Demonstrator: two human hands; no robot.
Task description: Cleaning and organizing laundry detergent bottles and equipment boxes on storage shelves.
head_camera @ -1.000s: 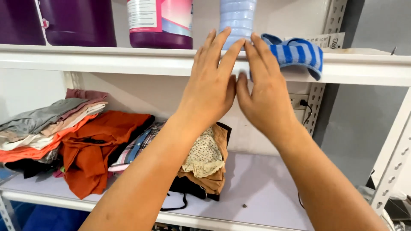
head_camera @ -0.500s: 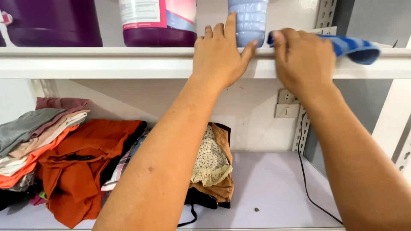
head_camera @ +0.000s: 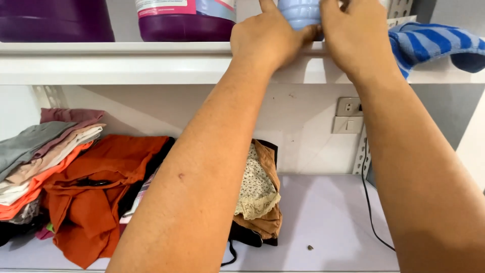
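The left hand (head_camera: 265,40) and the right hand (head_camera: 353,38) are both wrapped around the bottom of a pale blue bottle (head_camera: 299,12), fingers pressed on its two sides, and it stands on the top white shelf (head_camera: 126,63). A blue striped cloth (head_camera: 434,45) lies just beside the right hand (it hangs a little over the edge). Piles of folded clothes (head_camera: 76,177) sit on the lower shelf (head_camera: 328,217), and a purple jug (head_camera: 184,20) stands near the left hand.

"Where am I standing?"

"In a home laundry corner. I face a white metal shelf rack (head_camera: 116,63) with purple detergent jugs (head_camera: 184,20) up top, folded clothes (head_camera: 45,162) stacked below, and a wall socket (head_camera: 349,107) on the plain wall behind."
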